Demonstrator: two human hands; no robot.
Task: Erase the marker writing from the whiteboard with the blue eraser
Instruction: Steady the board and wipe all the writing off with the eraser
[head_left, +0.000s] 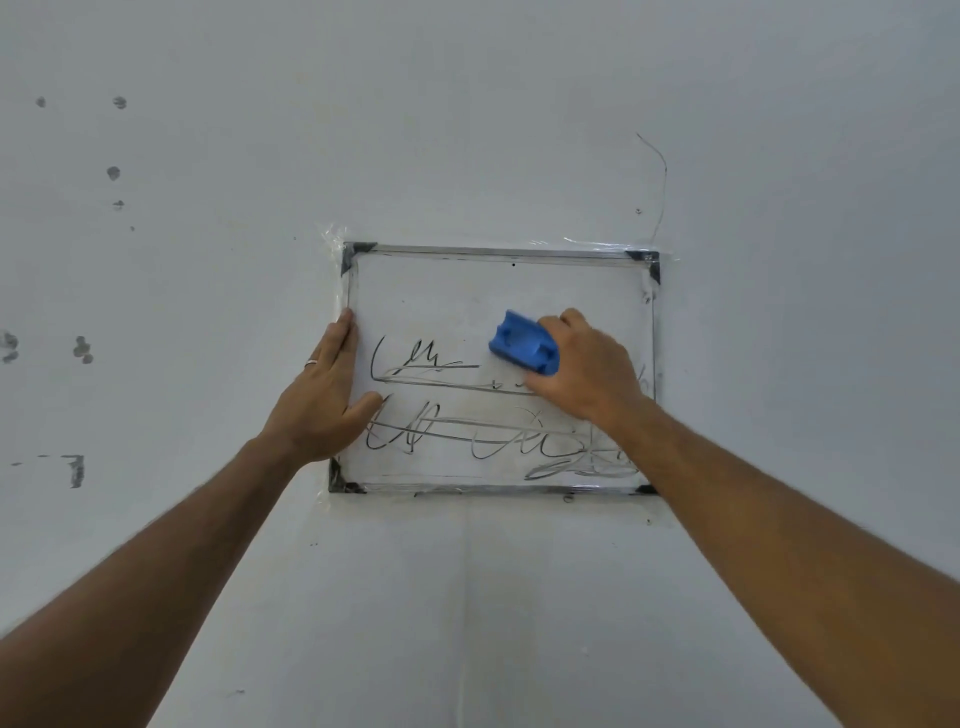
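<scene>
Blue eraser (523, 346) gripped in right hand (584, 366), pressed on marker writing (467, 410); flat open left hand (324, 395) steadying whiteboard (498, 291), holding nothing.

Blue eraser (523, 343) on scribbled whiteboard (441, 291)

Single head-worn view, facing a wall-mounted whiteboard (498, 291) squarely, at arm's reach
</scene>
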